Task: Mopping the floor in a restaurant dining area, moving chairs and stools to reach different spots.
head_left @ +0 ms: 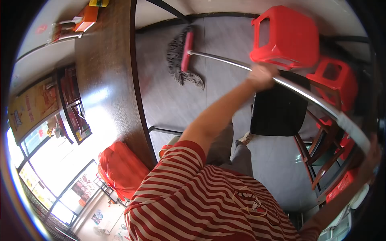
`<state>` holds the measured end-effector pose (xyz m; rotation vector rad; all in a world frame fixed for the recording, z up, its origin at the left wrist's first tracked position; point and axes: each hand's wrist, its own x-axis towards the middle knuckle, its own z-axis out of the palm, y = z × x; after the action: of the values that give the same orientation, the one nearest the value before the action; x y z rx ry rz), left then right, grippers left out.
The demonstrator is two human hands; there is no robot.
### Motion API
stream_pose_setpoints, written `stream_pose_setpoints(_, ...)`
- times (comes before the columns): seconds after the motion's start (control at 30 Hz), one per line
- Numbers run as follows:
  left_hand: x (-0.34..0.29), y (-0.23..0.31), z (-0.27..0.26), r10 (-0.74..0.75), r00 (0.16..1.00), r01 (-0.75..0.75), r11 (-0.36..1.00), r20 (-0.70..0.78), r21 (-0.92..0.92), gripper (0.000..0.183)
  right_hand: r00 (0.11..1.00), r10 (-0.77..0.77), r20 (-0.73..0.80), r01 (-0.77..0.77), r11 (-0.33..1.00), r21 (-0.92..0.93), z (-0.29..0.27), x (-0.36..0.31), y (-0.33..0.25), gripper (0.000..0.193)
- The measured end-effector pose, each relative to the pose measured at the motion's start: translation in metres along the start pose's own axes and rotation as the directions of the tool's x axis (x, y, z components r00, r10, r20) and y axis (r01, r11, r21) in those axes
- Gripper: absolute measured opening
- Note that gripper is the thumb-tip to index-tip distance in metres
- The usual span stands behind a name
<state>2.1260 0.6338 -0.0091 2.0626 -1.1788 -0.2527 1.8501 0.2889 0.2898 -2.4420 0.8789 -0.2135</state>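
Note:
A mop (223, 60) with a shiny metal pole reaches across the view. Its pink head bar and dark grey strings lie on the grey floor, beside a brown table. My left hand (263, 76) is closed round the middle of the pole, with that arm stretched forward. Toward the pole's upper end, at the right rim, my right hand (373, 154) grips it; dimness and blur obscure its fingers. Just below the pole, near my left hand, is the black seat of a chair (279, 108).
Red plastic stools (287, 36) stand along the wall at the far right. The long brown table (104, 60) runs down the left, with a red covered object (120, 166) near its close end. Wooden chair legs (305, 156) and a red basket (341, 184) crowd the right side.

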Motion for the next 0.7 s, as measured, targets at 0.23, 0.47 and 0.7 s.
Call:
stream_pose_setpoints(0.23,-0.106,-0.254,-0.115,-0.320,0.936,0.351,0.885,-0.149,0.305,0.015,0.976,-0.165,0.143,0.089,0.897,0.432,0.333,0.045,-0.216,0.014)
stream_pose_setpoints(0.47,-0.203,-0.247,-0.179,-0.801,0.578,0.492,0.494,0.155,0.717,0.022,0.889,-0.435,0.142,0.294,0.781,0.552,0.423,-0.061,-0.232,0.002)
stream_pose_setpoints(0.7,-0.204,-0.070,-0.053,-0.485,0.841,0.341,0.820,0.242,0.459,0.018,0.941,-0.202,0.271,0.085,0.917,0.390,0.260,-0.132,-0.083,0.004)
